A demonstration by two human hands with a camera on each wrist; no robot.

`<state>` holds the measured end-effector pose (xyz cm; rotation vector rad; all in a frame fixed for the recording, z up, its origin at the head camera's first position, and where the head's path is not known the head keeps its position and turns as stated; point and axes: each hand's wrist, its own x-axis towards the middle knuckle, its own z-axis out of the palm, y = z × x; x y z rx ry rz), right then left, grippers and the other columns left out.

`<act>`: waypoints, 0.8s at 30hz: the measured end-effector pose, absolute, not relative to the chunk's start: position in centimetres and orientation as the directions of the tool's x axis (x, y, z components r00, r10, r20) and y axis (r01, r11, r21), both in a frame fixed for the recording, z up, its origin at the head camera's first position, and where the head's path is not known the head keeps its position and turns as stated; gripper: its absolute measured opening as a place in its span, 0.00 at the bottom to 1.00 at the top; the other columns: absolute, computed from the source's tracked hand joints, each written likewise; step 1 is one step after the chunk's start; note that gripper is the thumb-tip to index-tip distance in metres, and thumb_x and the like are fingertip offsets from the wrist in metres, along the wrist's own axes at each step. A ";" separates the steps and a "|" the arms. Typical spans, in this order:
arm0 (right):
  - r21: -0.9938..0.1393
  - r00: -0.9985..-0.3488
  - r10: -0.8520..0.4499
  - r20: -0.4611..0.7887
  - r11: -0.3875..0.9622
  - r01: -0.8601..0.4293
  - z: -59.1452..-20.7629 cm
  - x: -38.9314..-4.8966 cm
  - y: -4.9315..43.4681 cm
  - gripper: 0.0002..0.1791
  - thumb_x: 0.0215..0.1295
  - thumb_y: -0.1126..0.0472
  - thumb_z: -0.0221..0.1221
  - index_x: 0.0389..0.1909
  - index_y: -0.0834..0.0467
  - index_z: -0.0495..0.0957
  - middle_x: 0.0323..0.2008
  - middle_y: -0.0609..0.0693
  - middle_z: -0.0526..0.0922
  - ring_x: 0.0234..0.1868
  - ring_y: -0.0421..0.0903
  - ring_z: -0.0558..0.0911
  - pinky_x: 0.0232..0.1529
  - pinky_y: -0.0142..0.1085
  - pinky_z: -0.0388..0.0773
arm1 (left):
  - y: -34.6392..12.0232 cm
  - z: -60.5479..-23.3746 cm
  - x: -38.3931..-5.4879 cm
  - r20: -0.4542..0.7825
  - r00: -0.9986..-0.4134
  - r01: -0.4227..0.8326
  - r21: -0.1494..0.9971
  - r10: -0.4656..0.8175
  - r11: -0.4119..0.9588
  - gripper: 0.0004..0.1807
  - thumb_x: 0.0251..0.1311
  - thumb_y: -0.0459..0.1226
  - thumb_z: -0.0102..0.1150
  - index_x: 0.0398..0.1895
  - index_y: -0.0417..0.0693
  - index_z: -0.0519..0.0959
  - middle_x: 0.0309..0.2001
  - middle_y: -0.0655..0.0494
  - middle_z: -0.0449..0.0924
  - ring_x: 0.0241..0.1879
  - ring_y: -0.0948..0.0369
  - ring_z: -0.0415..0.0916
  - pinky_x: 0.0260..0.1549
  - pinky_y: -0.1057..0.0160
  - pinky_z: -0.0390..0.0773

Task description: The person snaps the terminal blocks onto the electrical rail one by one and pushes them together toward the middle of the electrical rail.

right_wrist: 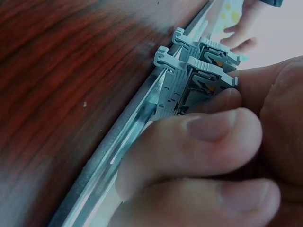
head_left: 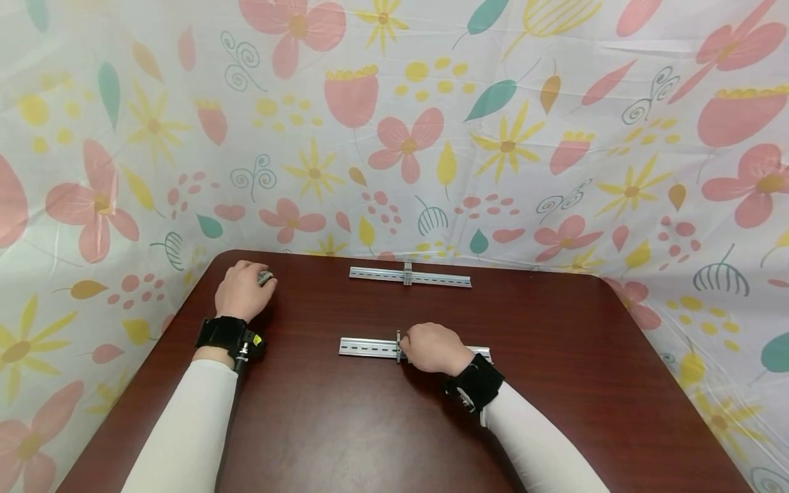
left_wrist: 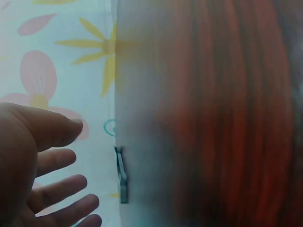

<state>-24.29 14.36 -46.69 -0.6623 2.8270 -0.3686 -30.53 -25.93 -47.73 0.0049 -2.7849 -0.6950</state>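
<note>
My right hand [head_left: 431,348] is over the nearer slotted metal mounting rail [head_left: 368,348], fingers curled, pinching a thin grey terminal block [right_wrist: 173,92] at the rail. Just beyond it in the right wrist view stands a second grey terminal block [right_wrist: 180,39], close alongside. Part of the rail is hidden under my hand. At the far left of the table is my left hand [head_left: 245,291], beside a small grey piece [head_left: 265,277]. In the left wrist view its fingers [left_wrist: 61,189] are loosely spread, and the slim grey piece [left_wrist: 121,177] shows apart from them.
Toward the back edge of the dark wooden table [head_left: 296,424] lies another metal rail [head_left: 376,274] with pale clip-on blocks [head_left: 408,273] at its middle. A flower-patterned cloth [head_left: 493,171] hangs behind the table and along its sides.
</note>
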 end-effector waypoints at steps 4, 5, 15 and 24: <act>-0.292 -0.875 -0.460 -0.151 0.866 -0.405 -46.6 -24.2 14.3 0.30 0.86 0.57 0.53 0.15 0.51 0.76 0.18 0.45 0.70 0.22 0.44 0.71 0.28 0.42 0.73 | -26.6 -48.3 -30.6 0.202 -0.977 0.032 0.477 -0.074 0.878 0.27 0.80 0.43 0.61 0.74 0.36 0.79 0.73 0.29 0.72 0.70 0.31 0.69 0.62 0.27 0.76; -0.295 -0.874 -0.462 -0.147 0.864 -0.407 -46.6 -24.2 14.3 0.30 0.86 0.58 0.53 0.15 0.51 0.76 0.18 0.45 0.70 0.22 0.44 0.71 0.27 0.42 0.73 | -26.7 -48.4 -30.7 0.191 -0.979 0.031 0.480 -0.070 0.877 0.28 0.80 0.43 0.61 0.75 0.36 0.78 0.74 0.29 0.70 0.71 0.31 0.68 0.63 0.27 0.75; -0.295 -0.869 -0.475 -0.137 0.857 -0.422 -46.6 -24.2 14.4 0.29 0.86 0.59 0.53 0.16 0.51 0.77 0.18 0.45 0.70 0.22 0.43 0.70 0.29 0.42 0.74 | -27.2 -48.8 -30.8 0.104 -0.994 0.032 0.437 -0.015 0.899 0.32 0.80 0.43 0.60 0.80 0.34 0.73 0.76 0.27 0.68 0.73 0.26 0.63 0.66 0.25 0.71; -0.284 -0.870 -0.476 -0.130 0.859 -0.427 -46.6 -24.2 14.4 0.29 0.85 0.58 0.53 0.15 0.51 0.75 0.18 0.44 0.70 0.23 0.43 0.70 0.29 0.43 0.77 | -26.5 -48.4 -30.4 0.113 -0.994 0.046 0.384 0.003 0.922 0.25 0.79 0.40 0.63 0.71 0.34 0.81 0.70 0.28 0.76 0.66 0.29 0.68 0.63 0.29 0.75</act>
